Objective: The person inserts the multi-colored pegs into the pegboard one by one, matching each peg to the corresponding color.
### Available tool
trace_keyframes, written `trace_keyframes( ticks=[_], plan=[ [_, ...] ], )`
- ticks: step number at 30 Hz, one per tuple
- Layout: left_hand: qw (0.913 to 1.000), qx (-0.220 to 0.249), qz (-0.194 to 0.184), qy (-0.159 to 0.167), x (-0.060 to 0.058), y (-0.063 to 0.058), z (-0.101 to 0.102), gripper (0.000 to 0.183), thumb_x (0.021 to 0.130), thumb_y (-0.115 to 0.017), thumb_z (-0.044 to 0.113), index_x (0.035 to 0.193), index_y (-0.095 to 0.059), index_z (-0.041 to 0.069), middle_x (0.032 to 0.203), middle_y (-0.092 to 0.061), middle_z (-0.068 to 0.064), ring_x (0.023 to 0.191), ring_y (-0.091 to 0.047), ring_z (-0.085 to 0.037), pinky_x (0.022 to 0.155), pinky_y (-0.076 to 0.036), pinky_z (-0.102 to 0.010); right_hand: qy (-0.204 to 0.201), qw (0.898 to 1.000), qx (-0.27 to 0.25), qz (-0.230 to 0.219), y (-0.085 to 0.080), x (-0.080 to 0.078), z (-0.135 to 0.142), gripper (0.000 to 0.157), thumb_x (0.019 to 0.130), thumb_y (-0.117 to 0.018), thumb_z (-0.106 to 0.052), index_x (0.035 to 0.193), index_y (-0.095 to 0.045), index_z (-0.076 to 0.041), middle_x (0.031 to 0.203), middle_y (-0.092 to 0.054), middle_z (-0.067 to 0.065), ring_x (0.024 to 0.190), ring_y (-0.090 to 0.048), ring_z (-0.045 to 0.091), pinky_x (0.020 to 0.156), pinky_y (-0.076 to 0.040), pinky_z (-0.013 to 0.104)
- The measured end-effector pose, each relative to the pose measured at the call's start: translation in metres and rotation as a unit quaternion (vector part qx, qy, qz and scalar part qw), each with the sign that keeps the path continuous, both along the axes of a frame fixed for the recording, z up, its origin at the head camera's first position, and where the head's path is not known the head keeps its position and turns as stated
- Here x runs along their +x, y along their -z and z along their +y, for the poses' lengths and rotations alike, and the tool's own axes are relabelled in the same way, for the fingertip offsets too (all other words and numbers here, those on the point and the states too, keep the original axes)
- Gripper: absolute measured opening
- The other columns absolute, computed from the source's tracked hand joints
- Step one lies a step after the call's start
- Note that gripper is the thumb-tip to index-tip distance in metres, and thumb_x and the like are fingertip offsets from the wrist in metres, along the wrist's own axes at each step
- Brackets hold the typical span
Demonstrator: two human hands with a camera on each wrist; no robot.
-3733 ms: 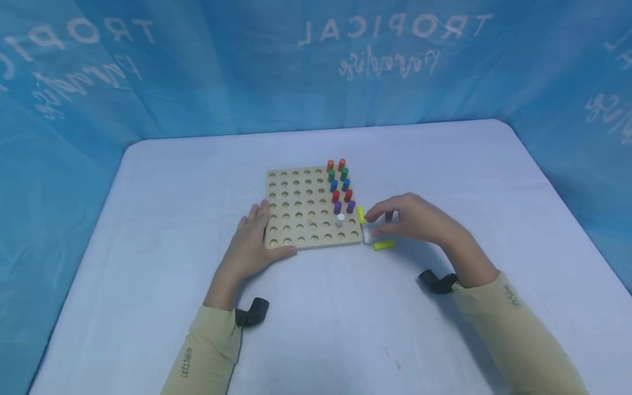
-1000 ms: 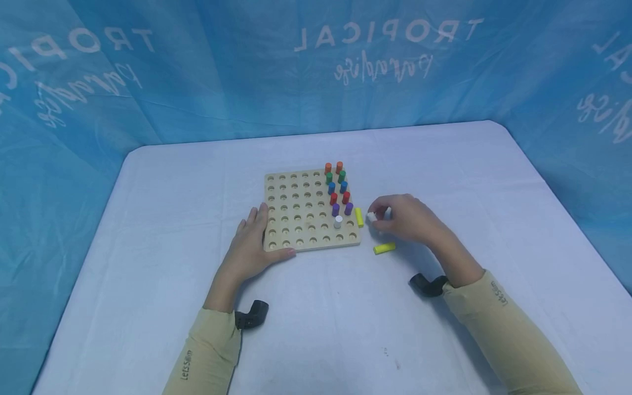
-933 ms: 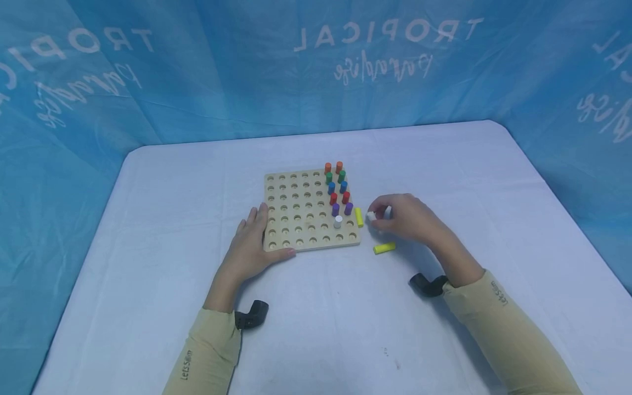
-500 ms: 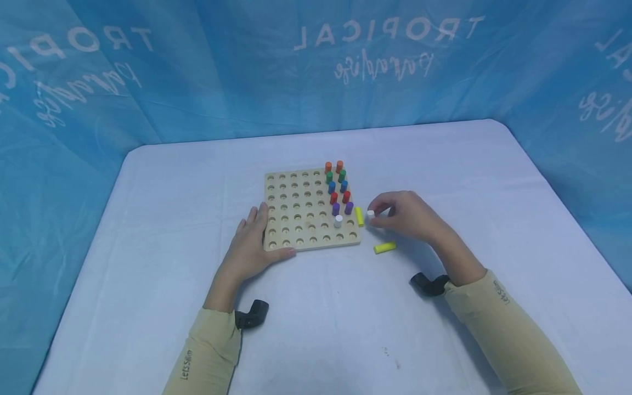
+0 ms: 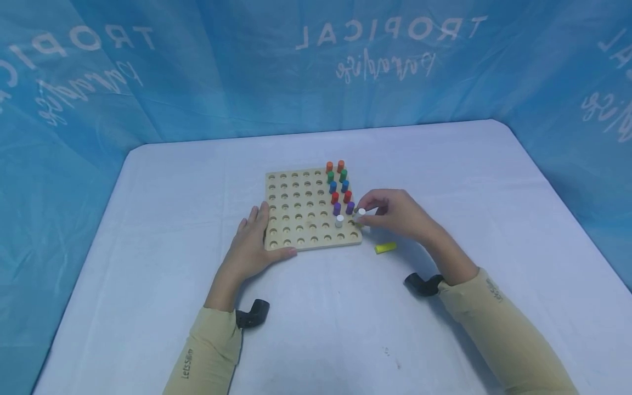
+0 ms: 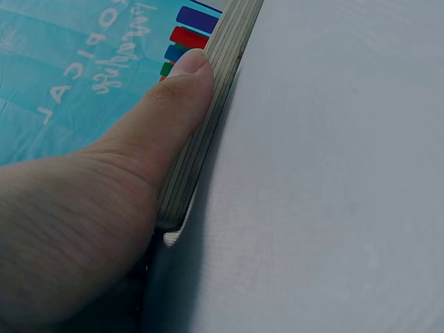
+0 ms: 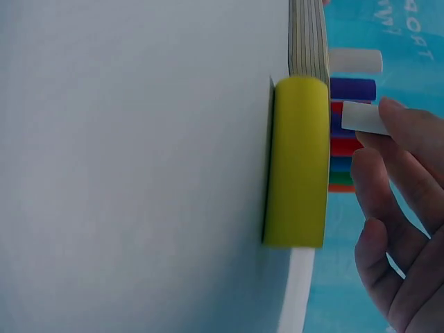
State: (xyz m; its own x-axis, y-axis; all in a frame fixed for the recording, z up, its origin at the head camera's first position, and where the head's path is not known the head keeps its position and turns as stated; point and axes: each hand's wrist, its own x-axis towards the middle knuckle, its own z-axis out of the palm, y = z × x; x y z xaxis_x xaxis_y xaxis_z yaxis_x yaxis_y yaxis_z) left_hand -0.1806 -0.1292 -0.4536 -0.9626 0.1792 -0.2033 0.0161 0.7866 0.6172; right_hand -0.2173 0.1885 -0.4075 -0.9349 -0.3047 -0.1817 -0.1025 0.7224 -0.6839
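A square wooden pegboard (image 5: 291,234) lies mid-table. My left hand (image 5: 249,238) rests against its near left corner, fingers straight along the left side. In the left wrist view the thumb (image 6: 184,83) lies against the board's layered edge. My right hand (image 5: 397,214) pinches a white peg (image 7: 364,118) between thumb and fingers, just over the board's right edge. Another white peg (image 5: 339,221) stands in a hole nearby. Behind it, pairs of purple (image 5: 350,208), red (image 5: 348,196), blue (image 5: 345,186), green (image 5: 343,175) and orange pegs (image 5: 341,165) stand upright.
A yellow peg (image 5: 385,248) lies on the table (image 5: 316,329) right of the board's near corner. A second yellow peg by the right edge is mostly hidden under my right hand. A blue printed curtain (image 5: 247,82) hangs behind the table.
My right hand has picked up the white peg from beside the board and carried it left to the board's right edge. My left hand has stayed in place.
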Motion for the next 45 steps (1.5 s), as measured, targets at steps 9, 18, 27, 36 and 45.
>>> trace_keyframes(
  ticks=[9,18,27,36,45],
  plan=[
    [1.0,0.002,0.005,0.004,-0.001,0.0,0.0,0.128,0.073,-0.08,0.061,0.161,-0.001,0.013,0.168,-0.007,-0.01,0.157,0.0,-0.028,0.128,-0.002,-0.048,-0.012,1.0,0.008,-0.004,0.002,-0.001,-0.009,0.017,0.084,-0.081,-0.024,0.097,-0.072,-0.023,0.105,-0.074,-0.005,0.099,-0.064,0.018,0.087,-0.053,0.037],
    [1.0,0.001,0.004,0.003,0.0,0.001,0.0,0.128,0.072,-0.081,0.061,0.161,-0.001,0.013,0.168,-0.007,-0.011,0.157,-0.001,-0.029,0.128,-0.003,-0.05,-0.017,1.0,0.023,-0.011,0.003,-0.002,-0.011,0.019,0.082,-0.082,-0.025,0.097,-0.071,-0.023,0.105,-0.074,-0.005,0.101,-0.064,0.017,0.091,-0.054,0.04],
    [0.9999,0.003,0.009,0.006,-0.001,0.001,-0.001,0.128,0.073,-0.081,0.06,0.161,-0.002,0.011,0.168,-0.008,-0.011,0.157,-0.001,-0.029,0.128,-0.002,-0.048,-0.024,0.999,0.033,0.002,0.001,-0.003,-0.005,0.016,0.088,-0.077,-0.031,0.102,-0.073,-0.025,0.105,-0.073,-0.006,0.093,-0.062,0.017,0.079,-0.053,0.032],
    [1.0,0.002,0.006,0.004,0.0,0.001,0.0,0.128,0.073,-0.081,0.061,0.161,-0.001,0.012,0.168,-0.007,-0.012,0.157,-0.001,-0.029,0.128,-0.003,-0.049,0.012,0.996,0.091,-0.018,0.003,-0.012,0.007,0.035,0.095,-0.066,-0.034,0.127,-0.066,-0.02,0.109,-0.069,0.003,0.093,-0.059,0.022,0.073,-0.051,0.031],
    [0.9999,-0.001,0.006,0.008,-0.001,-0.001,0.0,0.128,0.073,-0.08,0.06,0.16,-0.001,0.011,0.168,-0.008,-0.012,0.157,-0.001,-0.029,0.128,-0.001,-0.046,-0.049,0.99,0.125,-0.052,0.012,-0.016,0.005,0.059,0.091,-0.072,-0.035,0.143,-0.055,-0.014,0.105,-0.066,0.004,0.095,-0.059,0.02,0.077,-0.051,0.031]
  ],
)
